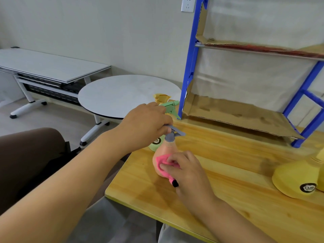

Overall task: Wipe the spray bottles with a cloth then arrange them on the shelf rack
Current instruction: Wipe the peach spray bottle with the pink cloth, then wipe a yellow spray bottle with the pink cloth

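A pale wooden counter (228,181) with visible grain and a yellow front edge fills the lower right. On its far side stands a shelf rack (191,55) of blue metal uprights, its tiers lined with creased brown cardboard; its right side and top are cut off by the frame. Beyond the counter's left end sit a round grey table (122,92) and a long white desk (49,65) on castors.

At the right edge a yellow spray bottle (296,178) with a dark round label is only partly in view. A peach spray bottle (166,148), pear-shaped with a grey trigger head, stands near the counter's left end. Behind it a green spray bottle (156,143) is mostly hidden by the arm, and another yellow sprayer top (161,98) peeks out farther back; its body cannot be seen.

The left hand (149,121) is closed over the peach bottle's grey head. The right hand (184,171) has its fingers curled, pressing a small pink cloth (162,163) against the bottle's lower belly.
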A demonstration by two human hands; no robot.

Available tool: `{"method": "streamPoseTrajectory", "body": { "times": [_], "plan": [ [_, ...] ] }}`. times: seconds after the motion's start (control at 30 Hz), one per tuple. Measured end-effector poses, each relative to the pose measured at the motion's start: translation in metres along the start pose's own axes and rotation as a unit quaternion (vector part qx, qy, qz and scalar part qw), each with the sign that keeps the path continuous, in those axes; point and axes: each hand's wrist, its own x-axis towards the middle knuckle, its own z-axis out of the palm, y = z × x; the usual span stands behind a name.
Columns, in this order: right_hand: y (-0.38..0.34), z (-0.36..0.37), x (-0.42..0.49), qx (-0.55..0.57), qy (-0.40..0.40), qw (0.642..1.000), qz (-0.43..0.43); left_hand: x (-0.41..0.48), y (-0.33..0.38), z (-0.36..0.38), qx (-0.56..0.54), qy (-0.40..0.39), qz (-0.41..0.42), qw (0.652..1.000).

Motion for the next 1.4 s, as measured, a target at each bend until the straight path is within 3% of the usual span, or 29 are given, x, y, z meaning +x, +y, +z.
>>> {"method": "streamPoseTrajectory", "body": {
  "times": [0.23,0.4,0.57,0.9,1.07,1.2,1.4],
  "plan": [
    [0.021,-0.005,-0.005,0.071,0.066,0.992,0.075,0.003,-0.009,0.003,-0.004,0.008,-0.025,1.000],
    [0.037,-0.019,-0.011,0.084,0.098,0.983,0.131,0.006,0.008,0.002,-0.124,0.037,-0.030,0.991],
    [0.058,-0.042,-0.031,0.071,0.152,0.969,0.183,0.029,0.052,0.005,-0.135,0.075,0.034,0.987],
    [0.100,-0.116,-0.115,0.021,0.229,0.944,0.238,0.109,0.180,0.033,-0.239,0.027,0.102,0.965],
    [0.125,-0.147,-0.155,0.001,0.292,0.913,0.286,0.143,0.243,0.042,-0.320,0.017,0.066,0.945],
    [0.137,-0.163,-0.171,0.006,0.332,0.889,0.316,0.159,0.277,0.043,-0.322,0.014,0.032,0.946],
    [0.150,-0.167,-0.175,0.047,0.349,0.872,0.339,0.157,0.278,0.048,-0.347,0.049,-0.035,0.936]
  ]
}}
